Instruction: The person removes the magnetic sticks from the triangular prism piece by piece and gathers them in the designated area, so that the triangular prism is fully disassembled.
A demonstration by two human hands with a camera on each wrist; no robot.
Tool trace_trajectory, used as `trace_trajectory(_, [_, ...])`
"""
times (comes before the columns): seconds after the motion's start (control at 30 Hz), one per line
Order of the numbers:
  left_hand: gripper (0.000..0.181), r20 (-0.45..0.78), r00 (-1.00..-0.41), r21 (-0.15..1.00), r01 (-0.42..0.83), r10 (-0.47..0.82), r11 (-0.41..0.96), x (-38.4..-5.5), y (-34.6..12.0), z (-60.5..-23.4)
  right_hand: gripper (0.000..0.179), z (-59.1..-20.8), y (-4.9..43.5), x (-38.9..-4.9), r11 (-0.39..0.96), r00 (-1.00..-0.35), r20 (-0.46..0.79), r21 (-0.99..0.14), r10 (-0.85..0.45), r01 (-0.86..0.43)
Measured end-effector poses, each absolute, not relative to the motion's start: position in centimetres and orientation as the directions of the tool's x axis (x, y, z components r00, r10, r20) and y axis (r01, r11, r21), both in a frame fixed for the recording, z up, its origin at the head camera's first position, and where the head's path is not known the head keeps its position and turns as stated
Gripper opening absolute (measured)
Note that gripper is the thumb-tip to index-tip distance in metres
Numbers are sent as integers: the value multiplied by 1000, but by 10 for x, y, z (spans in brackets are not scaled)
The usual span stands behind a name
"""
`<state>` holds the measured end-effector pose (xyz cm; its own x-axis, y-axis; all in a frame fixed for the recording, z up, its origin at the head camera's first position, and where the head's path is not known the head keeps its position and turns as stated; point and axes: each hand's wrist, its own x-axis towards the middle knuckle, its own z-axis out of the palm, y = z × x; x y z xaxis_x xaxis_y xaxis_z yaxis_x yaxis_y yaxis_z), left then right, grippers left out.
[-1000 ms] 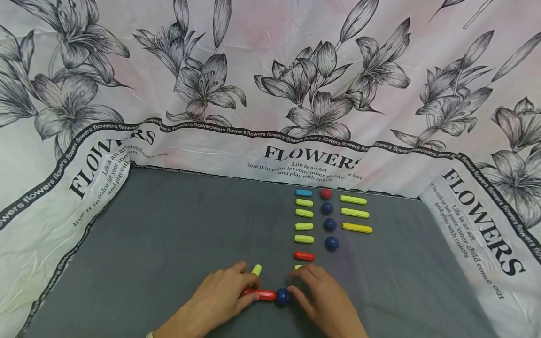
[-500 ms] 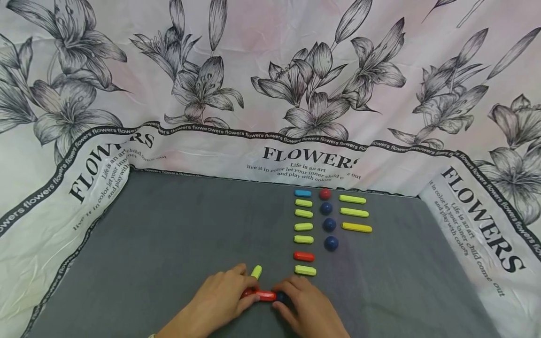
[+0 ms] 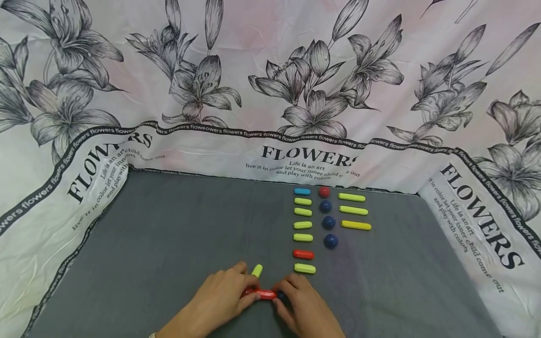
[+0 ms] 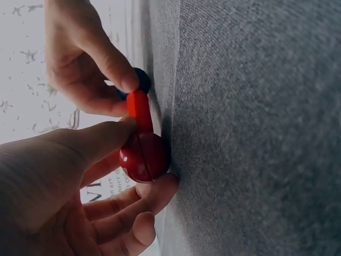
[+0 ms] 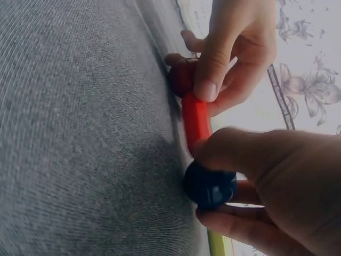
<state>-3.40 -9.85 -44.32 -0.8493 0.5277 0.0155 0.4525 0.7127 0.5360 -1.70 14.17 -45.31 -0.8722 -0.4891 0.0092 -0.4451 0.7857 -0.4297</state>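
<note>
A short red stick point(image 3: 266, 295) lies between a red ball point(image 4: 145, 158) and a dark blue ball point(image 5: 210, 184), the three in one line at the front of the grey surface. My left hand point(image 3: 224, 295) grips the red ball, its thumb reaching the near end of the stick. On the other side, my right hand point(image 3: 307, 303) holds the blue ball between thumb and fingers, mostly covering it in the head view. A short yellow-green stick point(image 3: 257, 271) pokes out beyond the left fingers, its lower end hidden by them.
Right of centre on the grey cloth point(image 3: 169, 225) stands a column of short sticks, including a blue one point(image 3: 302, 191) and a red one point(image 3: 303, 254). Beside it are a red ball point(image 3: 324, 192), 3 blue balls point(image 3: 328, 222) and longer yellowish sticks point(image 3: 353, 211). Flower-printed fabric point(image 3: 203, 150) borders the back.
My right hand has moved left and closed its fingers around the blue ball, uncovering a yellow-green stick at the column's near end. The left hand has stayed in place.
</note>
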Motion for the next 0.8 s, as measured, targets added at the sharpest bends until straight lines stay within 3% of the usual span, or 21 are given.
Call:
trace_trajectory(0.2, [12,6,-840,534,462,543,708,-34,-98,-446,18,-449,150,-14,772,-866,125,-403,-485,-491])
trace_trajectory(0.53, [12,-57,-817,500,474,574,724,-36,-97,-441,36,-443,175,-25,832,-893,319,-356,-319,-425])
trace_trajectory(0.8, [7,-32,-817,493,488,576,720,-34,-98,-441,40,-451,200,-41,843,-842,478,-319,-251,-433])
